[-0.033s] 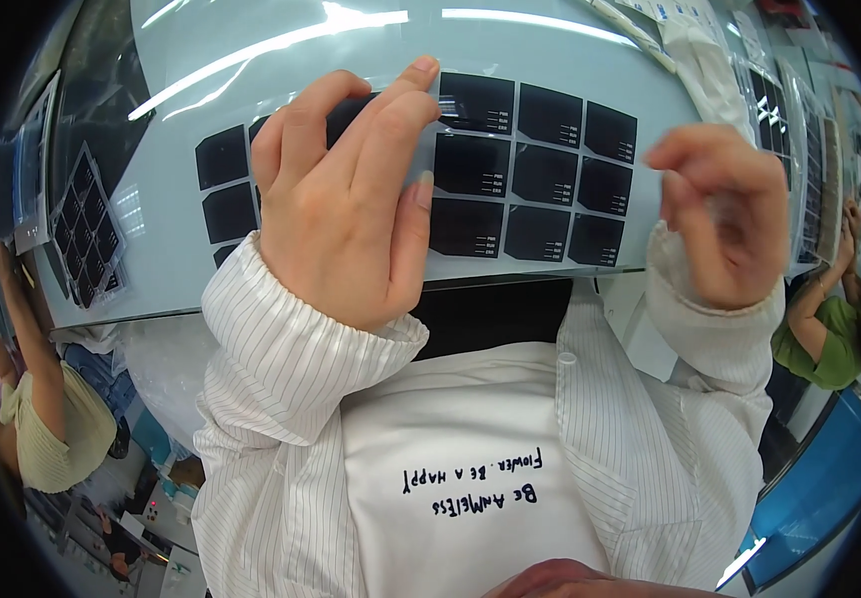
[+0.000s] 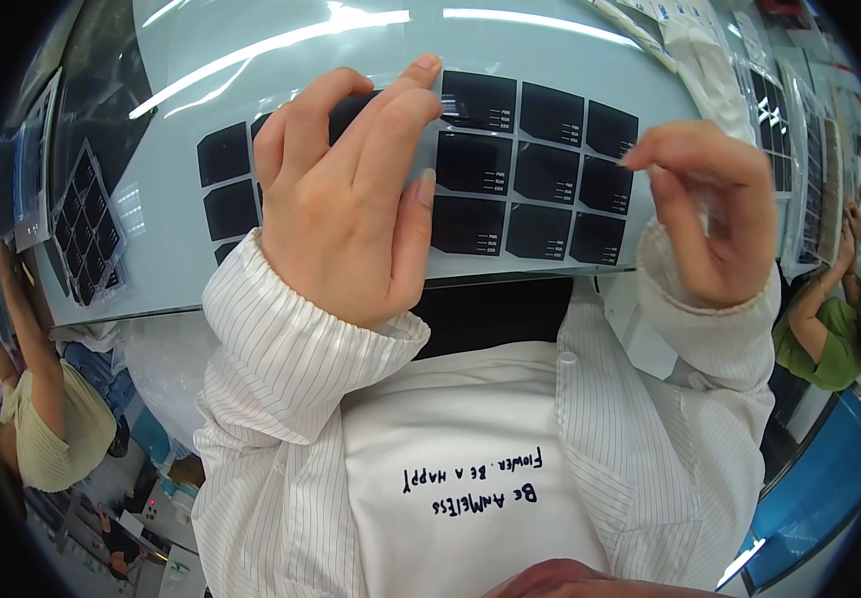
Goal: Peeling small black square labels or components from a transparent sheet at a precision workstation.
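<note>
A pale grey counter (image 2: 251, 60) at the top, shiny with long streaks of light. On the counter, near its front edge, a clear sheet (image 2: 540, 159) of black stickers. Black stickers (image 2: 547, 171) in neat rows, each a dark rounded square with tiny pale print in one corner, too small to read. About three rows, close side by side, with thin gaps between.

Left hand (image 2: 345, 199) flat on the left part of the sheet, pressing down, fingers (image 2: 400, 110) stretched out long and spread over the stickers, holding nothing. Several stickers hidden under it.

Right hand (image 2: 714, 214) up at the right edge of the sheet, fingers (image 2: 650, 149) curled and pinched close together by the end sticker of the middle row. Hard to tell if anything sits in the pinch.

White striped sleeves (image 2: 301, 349) on both arms, and a white apron (image 2: 450, 439) below with dark writing.

More sheets of black stickers (image 2: 86, 214) far left on the counter, well apart, and clear bags (image 2: 789, 110) of dark pieces at the right. Another person in a yellow top (image 2: 51, 429) at the left, and one more in a green top (image 2: 829, 339) at the right.
</note>
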Available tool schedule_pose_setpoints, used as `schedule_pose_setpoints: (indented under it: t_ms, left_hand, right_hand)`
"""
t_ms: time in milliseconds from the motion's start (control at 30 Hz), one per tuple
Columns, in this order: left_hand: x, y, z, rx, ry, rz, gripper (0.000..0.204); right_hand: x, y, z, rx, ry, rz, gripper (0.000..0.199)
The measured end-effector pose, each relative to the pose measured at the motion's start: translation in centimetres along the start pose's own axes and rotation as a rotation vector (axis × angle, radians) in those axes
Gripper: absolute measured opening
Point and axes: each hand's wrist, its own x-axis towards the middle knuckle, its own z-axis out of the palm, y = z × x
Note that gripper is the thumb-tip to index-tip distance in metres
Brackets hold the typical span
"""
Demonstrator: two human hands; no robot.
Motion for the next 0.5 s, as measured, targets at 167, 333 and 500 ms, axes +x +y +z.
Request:
schedule_pose_setpoints:
  t_ms: [167, 333, 500]
  left_hand:
    - [-0.1, -0.2, -0.2, -0.012, 0.005, -0.003, 0.063]
    - [-0.2, -0.2, -0.3, -0.024, 0.004, -0.003, 0.064]
    - [-0.1, -0.2, -0.5, -0.024, 0.004, -0.006, 0.065]
  right_hand:
    - [3.0, -0.2, 1.8, -0.654, -0.28, -0.448, 0.029]
    - [3.4, 1.2, 2.8, -0.831, -0.213, -0.654, 0.033]
    - [3.9, 0.1, 2.9, -0.785, -0.307, -0.655, 0.036]
